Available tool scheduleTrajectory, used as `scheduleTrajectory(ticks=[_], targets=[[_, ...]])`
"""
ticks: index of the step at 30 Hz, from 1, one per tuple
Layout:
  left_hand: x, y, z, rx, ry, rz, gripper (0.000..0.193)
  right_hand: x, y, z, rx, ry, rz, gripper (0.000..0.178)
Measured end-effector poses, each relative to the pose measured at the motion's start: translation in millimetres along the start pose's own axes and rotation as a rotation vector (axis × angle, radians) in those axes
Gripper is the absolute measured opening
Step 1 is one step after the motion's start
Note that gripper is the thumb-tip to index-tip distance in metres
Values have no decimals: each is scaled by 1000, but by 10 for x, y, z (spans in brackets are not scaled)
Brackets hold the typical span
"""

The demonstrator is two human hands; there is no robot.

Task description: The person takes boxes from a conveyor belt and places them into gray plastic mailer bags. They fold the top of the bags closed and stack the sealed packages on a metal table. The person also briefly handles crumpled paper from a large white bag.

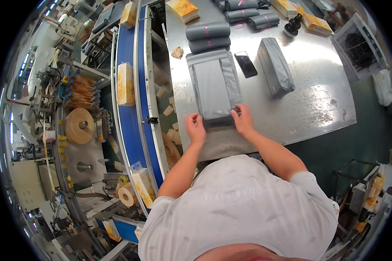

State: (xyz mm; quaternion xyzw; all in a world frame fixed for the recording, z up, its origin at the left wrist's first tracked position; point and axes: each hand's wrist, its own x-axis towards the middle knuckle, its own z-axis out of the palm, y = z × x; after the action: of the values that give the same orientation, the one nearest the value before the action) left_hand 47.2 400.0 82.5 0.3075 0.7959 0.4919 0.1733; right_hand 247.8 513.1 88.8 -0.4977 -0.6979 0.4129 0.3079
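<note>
A stack of flat grey plastic bags lies on the metal table in front of me, with a paler panel along its middle. At its near left corner, the fingers of my left hand are pinched on the bag's edge. My right hand pinches the near right corner, its thumb and fingers close together. Just beyond the stack are two rolled bundles of grey bags tied with pink string. To the right lie a black phone and a filled, wrapped grey package.
The metal table reaches to the right. Yellow-and-white packs, a black knobbed object and a crumpled brown scrap sit on it. Left runs a blue conveyor carrying a yellow-and-white pack. Machinery with a brown reel stands beyond.
</note>
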Motion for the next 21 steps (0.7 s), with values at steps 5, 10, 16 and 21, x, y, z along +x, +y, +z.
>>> scheduleTrajectory(ticks=[5,10,16,21], targets=[[-241,62,253,-86,-228,7,71,127,-161,100,193,-272,243,72],[-354,721,-213,-78,-473,526,65,183,-377,-687,763,-327,744,82],[-491,996,-282,-160,-557,678,46,-408,-272,-2115,1150,67,138,96],[-533,354,-435,-116,-570,390,32,-854,422,-3767,473,473,-67,87]])
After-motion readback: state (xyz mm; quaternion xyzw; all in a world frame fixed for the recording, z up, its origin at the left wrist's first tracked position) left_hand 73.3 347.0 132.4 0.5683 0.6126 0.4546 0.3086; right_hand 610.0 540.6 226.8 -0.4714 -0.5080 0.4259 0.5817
